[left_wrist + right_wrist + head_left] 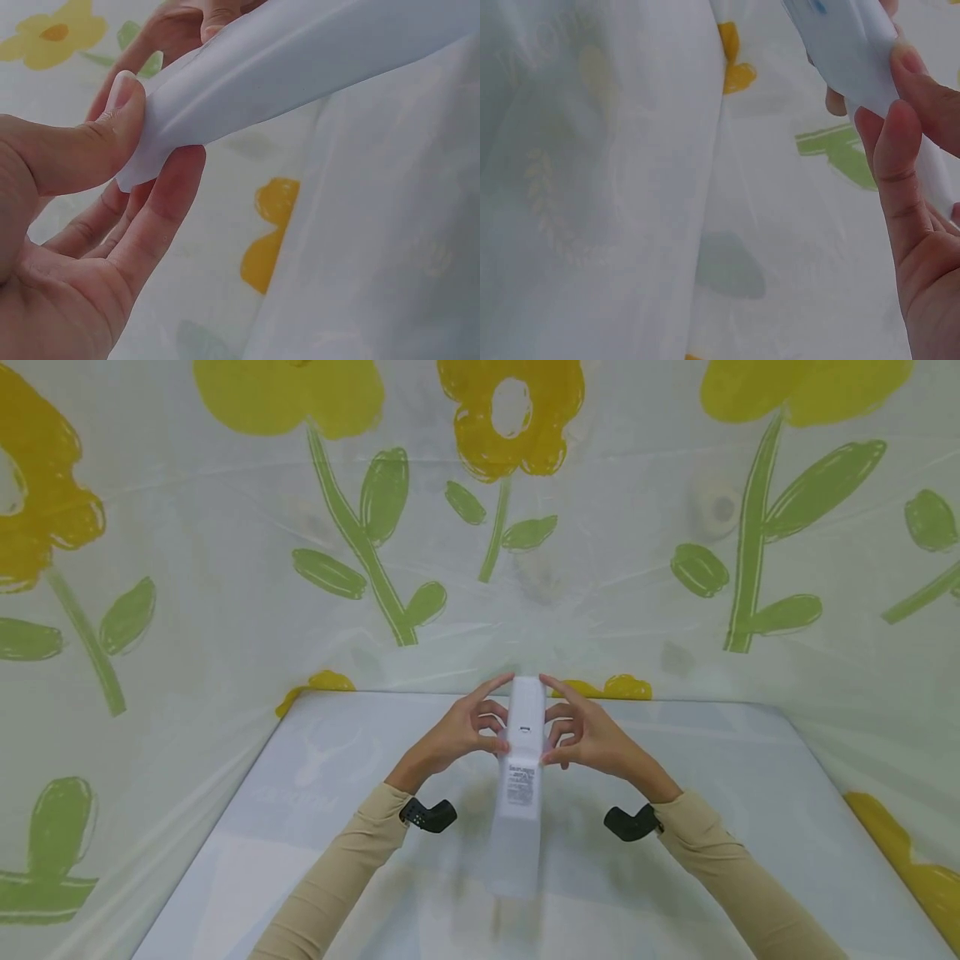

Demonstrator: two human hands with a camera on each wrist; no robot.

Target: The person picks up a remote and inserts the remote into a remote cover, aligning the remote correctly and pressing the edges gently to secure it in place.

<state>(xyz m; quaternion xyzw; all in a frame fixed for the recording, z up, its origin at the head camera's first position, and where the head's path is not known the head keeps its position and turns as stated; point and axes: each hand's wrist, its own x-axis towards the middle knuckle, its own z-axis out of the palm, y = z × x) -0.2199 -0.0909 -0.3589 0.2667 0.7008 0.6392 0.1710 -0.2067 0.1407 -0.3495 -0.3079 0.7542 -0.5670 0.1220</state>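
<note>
A long, slim white object [527, 727] with a ribbed upper end and a block of small dark print is held up lengthwise over the table. My left hand [461, 731] grips its left side, index fingertip at the top end and thumb lower down. From the other side my right hand [596, 733] grips it in much the same way. The left wrist view shows the left thumb [124, 112] and fingers pinching an edge of the white object [285, 67]. In the right wrist view, the right thumb [919, 75] and fingers pinch the white object [847, 45], partly out of frame.
Below the hands lies a pale, glossy table [322, 793]. Behind it hangs a white curtain [600, 568] printed with yellow flowers and green leaves, which also runs down both sides. A black wrist camera [429, 816] sits on the left wrist, another [632, 822] on the right.
</note>
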